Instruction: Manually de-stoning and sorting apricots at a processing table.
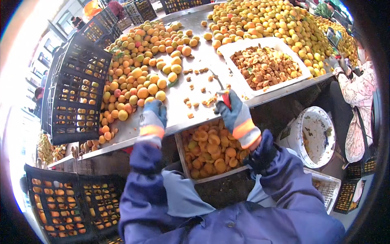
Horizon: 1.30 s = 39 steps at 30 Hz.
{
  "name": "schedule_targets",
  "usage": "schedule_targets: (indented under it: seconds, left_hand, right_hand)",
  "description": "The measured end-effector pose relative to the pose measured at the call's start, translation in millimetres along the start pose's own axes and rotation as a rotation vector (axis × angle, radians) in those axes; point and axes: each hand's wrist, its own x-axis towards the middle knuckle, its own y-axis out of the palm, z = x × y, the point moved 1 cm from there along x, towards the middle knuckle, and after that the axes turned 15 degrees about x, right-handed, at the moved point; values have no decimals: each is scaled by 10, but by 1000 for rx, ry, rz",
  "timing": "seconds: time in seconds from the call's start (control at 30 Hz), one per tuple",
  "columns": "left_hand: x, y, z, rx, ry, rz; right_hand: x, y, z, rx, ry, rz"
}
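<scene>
My left hand [154, 115], in a blue and grey work glove, is at the near edge of the apricot pile [143, 91] on the metal table [182, 117]; its fingertips touch or nearly touch an apricot, and the palm is hidden. In my right hand [233, 111], gloved alike, is a small tool with a red handle [226, 100] and a thin dark curved shaft pointing away from me. Scattered apricot stones [203, 89] and bits of pulp lie between the hands. Below the table edge, a crate of halved apricots [213, 149] stands between my knees.
A white tray of apricot stones [265, 68] sits at the right, before a big apricot heap [262, 18]. A black plastic crate [80, 91] leans at the left; more crates [58, 204] stand below. At right are a white bucket [317, 137] and a co-worker's sleeve [355, 85].
</scene>
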Motion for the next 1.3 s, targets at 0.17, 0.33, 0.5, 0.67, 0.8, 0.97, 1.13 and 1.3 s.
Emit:
schedule_targets:
  seconds: [0.17,0.33,0.5,0.67,0.8,0.97,1.13,1.3]
  left_hand:
    - [336,593,508,334,71,293]
    - [356,535,273,197,-160,533]
    - [68,-158,-213,-984,-386,585]
    - [-708,-711,-1054,-1257,-360,290]
    - [-1066,-1056,-1451,-899,-140,143]
    - [-1260,-1196,-1643,-1333,-198,205]
    - [-1345,-1164,-1626,-1445,-342,354]
    - [-1397,-1136,-1618,-1643,-422,422]
  right_hand:
    - [-256,-23,-54,-12,-97,-1]
    - [-552,-104,45,204,-159,99]
    - [-840,-116,227,354,21,173]
    - [-1134,-66,535,637,89,216]
    - [-1360,-133,729,350,-33,253]
    - [-1499,-196,798,356,-57,282]
    - [-1599,-265,801,190,-66,271]
    - [-1616,-307,812,334,5,157]
